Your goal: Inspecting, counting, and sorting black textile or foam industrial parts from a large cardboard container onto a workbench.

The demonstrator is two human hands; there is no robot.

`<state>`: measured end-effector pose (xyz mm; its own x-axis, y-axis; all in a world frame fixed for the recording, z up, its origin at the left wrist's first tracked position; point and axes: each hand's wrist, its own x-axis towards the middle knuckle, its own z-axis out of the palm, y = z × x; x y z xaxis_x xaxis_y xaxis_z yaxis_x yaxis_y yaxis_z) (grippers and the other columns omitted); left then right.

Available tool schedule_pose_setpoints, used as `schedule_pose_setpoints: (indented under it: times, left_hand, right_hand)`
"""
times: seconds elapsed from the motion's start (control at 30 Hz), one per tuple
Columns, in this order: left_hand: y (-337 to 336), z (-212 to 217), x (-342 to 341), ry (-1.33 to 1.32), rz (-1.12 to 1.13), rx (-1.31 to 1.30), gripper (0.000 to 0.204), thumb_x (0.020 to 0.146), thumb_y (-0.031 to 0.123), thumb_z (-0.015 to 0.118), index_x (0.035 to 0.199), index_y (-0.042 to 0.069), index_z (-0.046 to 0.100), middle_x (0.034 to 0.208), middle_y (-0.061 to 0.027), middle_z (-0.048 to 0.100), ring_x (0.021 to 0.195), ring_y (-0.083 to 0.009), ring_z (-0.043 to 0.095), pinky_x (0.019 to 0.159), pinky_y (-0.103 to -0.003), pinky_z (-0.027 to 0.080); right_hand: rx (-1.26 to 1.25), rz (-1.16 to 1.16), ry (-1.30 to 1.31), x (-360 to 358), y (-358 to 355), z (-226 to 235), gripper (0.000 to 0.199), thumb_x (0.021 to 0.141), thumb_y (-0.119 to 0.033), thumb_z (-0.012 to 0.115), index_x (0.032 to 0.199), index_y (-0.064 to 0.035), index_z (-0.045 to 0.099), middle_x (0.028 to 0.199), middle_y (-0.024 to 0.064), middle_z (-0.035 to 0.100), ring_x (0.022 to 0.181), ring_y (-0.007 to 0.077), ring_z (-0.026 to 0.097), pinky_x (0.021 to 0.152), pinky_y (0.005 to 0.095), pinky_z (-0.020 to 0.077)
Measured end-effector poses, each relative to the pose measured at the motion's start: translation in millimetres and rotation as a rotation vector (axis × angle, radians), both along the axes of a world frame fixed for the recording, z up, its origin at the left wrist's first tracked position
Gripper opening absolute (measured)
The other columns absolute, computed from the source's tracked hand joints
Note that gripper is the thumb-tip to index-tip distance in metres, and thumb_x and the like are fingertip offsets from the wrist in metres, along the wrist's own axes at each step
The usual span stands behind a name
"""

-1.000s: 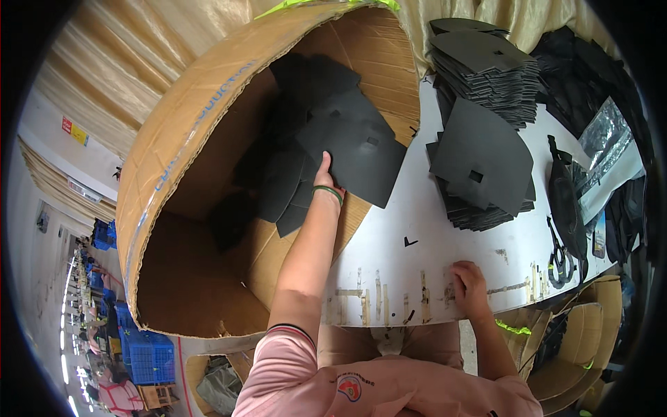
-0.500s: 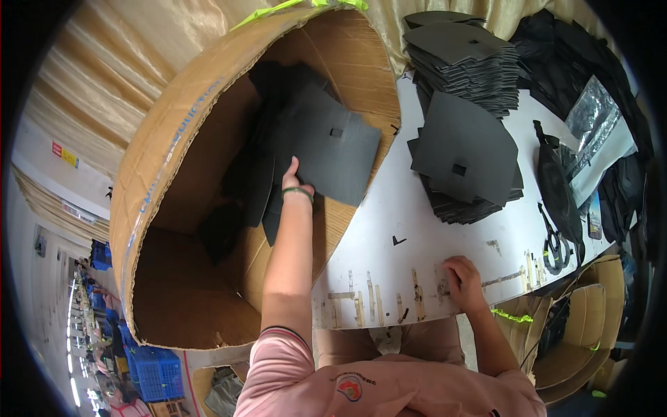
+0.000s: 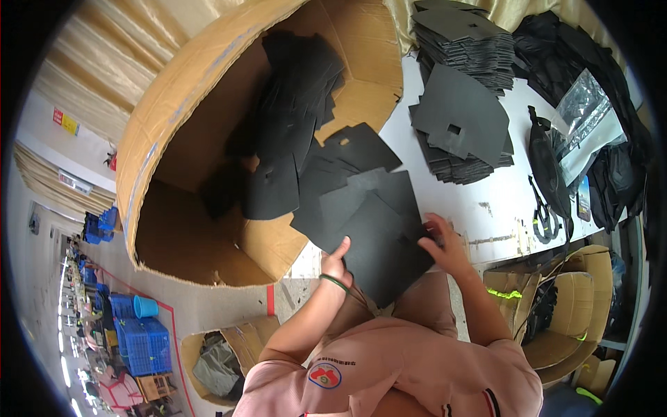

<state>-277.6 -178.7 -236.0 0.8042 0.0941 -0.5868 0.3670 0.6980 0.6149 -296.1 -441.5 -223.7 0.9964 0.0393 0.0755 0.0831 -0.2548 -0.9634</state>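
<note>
Several loose black flat panels (image 3: pixel 382 236) lie fanned over one another in front of me, tilted across the table's front edge and above my lap. My left hand (image 3: pixel 335 267) grips their lower left edge, thumb on top and the other fingers hidden underneath. At their right edge is my right hand (image 3: pixel 445 243), its fingers apart and slightly curled; whether it touches the panels is hard to tell. More black panels (image 3: pixel 295 90) lie in a heap inside the big cardboard box (image 3: pixel 187 90) at left. Some panels have a small rectangular hole.
On the white table (image 3: pixel 455 208) a stack of black panels (image 3: pixel 462 115) stands right of the box, with a taller stack (image 3: pixel 462 42) behind. Scissors (image 3: pixel 544 215), a clear plastic bag (image 3: pixel 587 118) and black fabric (image 3: pixel 563 55) lie at right. Cardboard boxes (image 3: pixel 583 306) flank me below.
My left hand has drawn several panels out of the box toward me. My right hand has risen from the table's front edge to the panels' right side. The view has shifted slightly.
</note>
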Motion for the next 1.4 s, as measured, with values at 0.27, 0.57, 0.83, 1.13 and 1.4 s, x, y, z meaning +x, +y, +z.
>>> schedule_pose_setpoints:
  times: [0.27, 0.57, 0.83, 1.13, 1.4]
  left_hand:
    - [16, -8, -34, -0.038, -0.063, -0.027, 0.056, 0.083, 0.016, 0.069, 0.132, 0.011, 0.041, 0.129, -0.0093, 0.051, 0.119, -0.0271, 0.048, 0.1, -0.044, 0.039]
    - [43, 6, -11, -0.127, -0.127, -0.131, 0.045, 0.088, 0.033, 0.062, 0.123, 0.006, 0.051, 0.124, -0.0098, 0.058, 0.114, -0.0274, 0.054, 0.098, -0.044, 0.042]
    - [71, -34, 7, -0.112, -0.11, -0.181, 0.044, 0.089, 0.028, 0.062, 0.124, 0.006, 0.047, 0.123, -0.0081, 0.058, 0.109, -0.0279, 0.057, 0.096, -0.045, 0.044]
    - [52, -12, -3, -0.345, -0.172, -0.287, 0.054, 0.091, 0.035, 0.057, 0.135, 0.006, 0.041, 0.135, -0.008, 0.049, 0.123, -0.027, 0.047, 0.106, -0.042, 0.034]
    - [60, -24, 0, -0.248, -0.097, -0.097, 0.042, 0.09, 0.016, 0.059, 0.129, 0.006, 0.046, 0.128, -0.0086, 0.054, 0.118, -0.027, 0.051, 0.101, -0.041, 0.04]
  right_hand:
    - [-0.536, -0.005, -0.067, -26, 33, -5, 0.06, 0.074, -0.022, 0.076, 0.125, -0.0039, 0.049, 0.114, 0.0196, 0.057, 0.103, 0.035, 0.056, 0.088, 0.0425, 0.0444]
    - [0.14, -0.192, 0.209, 31, -15, -20, 0.045, 0.077, -0.003, 0.071, 0.117, 0.0049, 0.052, 0.099, 0.0126, 0.065, 0.088, 0.0175, 0.062, 0.08, 0.0302, 0.0505]
    - [0.461, -0.009, 0.345, 44, 21, -11, 0.042, 0.077, 0.0, 0.07, 0.116, 0.0052, 0.053, 0.098, 0.0115, 0.065, 0.086, 0.0193, 0.064, 0.079, 0.0309, 0.0522]
    - [0.497, -0.068, 0.415, 27, 38, -15, 0.032, 0.082, -0.01, 0.069, 0.109, -0.0025, 0.055, 0.098, 0.0076, 0.066, 0.086, 0.0147, 0.062, 0.073, 0.0286, 0.0505]
    - [0.277, 0.053, 0.205, 70, 20, 39, 0.027, 0.085, -0.008, 0.064, 0.11, 0.0008, 0.059, 0.093, 0.0074, 0.065, 0.085, 0.0134, 0.06, 0.076, 0.028, 0.0481]
